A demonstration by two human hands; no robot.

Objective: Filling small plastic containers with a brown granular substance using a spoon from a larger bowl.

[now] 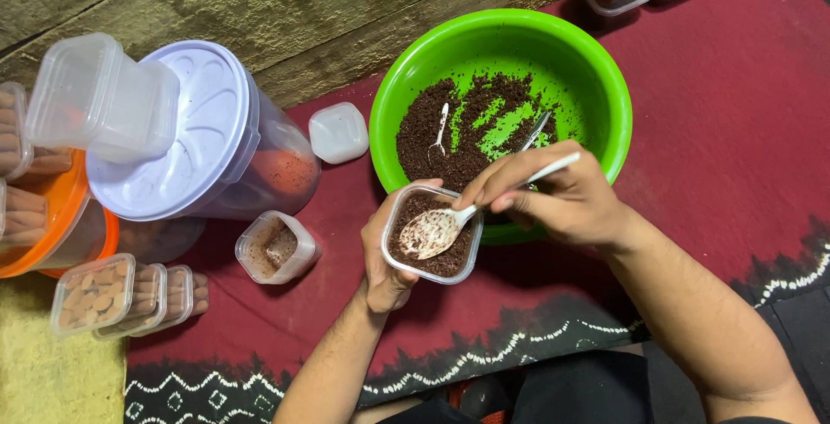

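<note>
The right hand (566, 199) pinches a white plastic spoon (450, 225), its bowl resting on dark brown crumbs in a small clear square plastic tub (432, 234). The left hand (385, 260) grips that tub from its side, just beside the green round plastic basin (596, 78). The tub looks nearly full, so hard pressing could push crumbs over its rim onto the red patterned cloth (726, 147).

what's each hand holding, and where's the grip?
Left hand grips the small clear container by its left side; right hand pinches the white spoon mid-handle.
</note>
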